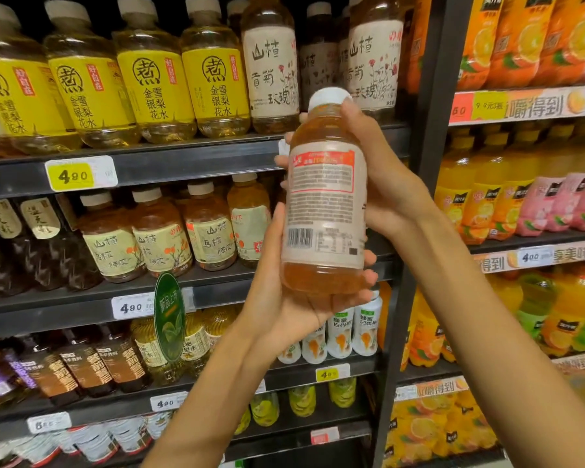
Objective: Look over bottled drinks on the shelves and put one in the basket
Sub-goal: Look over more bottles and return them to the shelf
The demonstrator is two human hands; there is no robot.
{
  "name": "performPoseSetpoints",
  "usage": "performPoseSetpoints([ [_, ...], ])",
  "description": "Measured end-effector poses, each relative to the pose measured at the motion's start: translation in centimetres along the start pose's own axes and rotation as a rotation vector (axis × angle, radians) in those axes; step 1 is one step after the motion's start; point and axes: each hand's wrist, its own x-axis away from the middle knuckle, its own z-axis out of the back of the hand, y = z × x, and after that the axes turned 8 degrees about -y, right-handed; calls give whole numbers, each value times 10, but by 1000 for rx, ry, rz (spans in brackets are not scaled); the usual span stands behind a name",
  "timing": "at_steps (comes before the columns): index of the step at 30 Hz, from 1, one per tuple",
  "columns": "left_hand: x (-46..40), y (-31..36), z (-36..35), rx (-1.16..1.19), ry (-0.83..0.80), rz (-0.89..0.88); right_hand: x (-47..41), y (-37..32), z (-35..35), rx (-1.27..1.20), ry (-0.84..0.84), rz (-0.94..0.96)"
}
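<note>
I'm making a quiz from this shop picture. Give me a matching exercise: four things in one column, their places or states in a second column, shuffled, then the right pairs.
Things:
1. held bottle
2. yellow-label bottles
3. left hand
4. green oval tag

Places or states:
A. stand on the top shelf at left
B. cups the bottle's base
C. back label turned to the camera
D. sticks out from a shelf edge

Pairs: 1-C, 2-A, 3-B, 4-D

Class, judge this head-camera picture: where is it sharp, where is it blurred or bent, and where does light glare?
Head view: sharp on the held amber plastic bottle, though its small print stays unreadable; dark shelf rails bow from wide-angle distortion; orange juice bottles at right look soft; glare on the yellow-labelled bottles.
</note>
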Motion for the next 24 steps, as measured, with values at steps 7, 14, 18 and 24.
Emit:
performPoseSetpoints([
  [7, -10, 10, 2, -893, 378, -237, 4, -16, -7, 569, 241, 236],
  [14, -29, 10, -5, -1187, 405, -350, -8, -31, -5, 533, 186, 198],
  [18, -33, 25, -8, -1110, 258, -348, -11, -34, 7, 426, 81, 259],
  [24, -57, 48, -15, -1086, 209, -402, -30, -56, 2, 473, 116, 422],
])
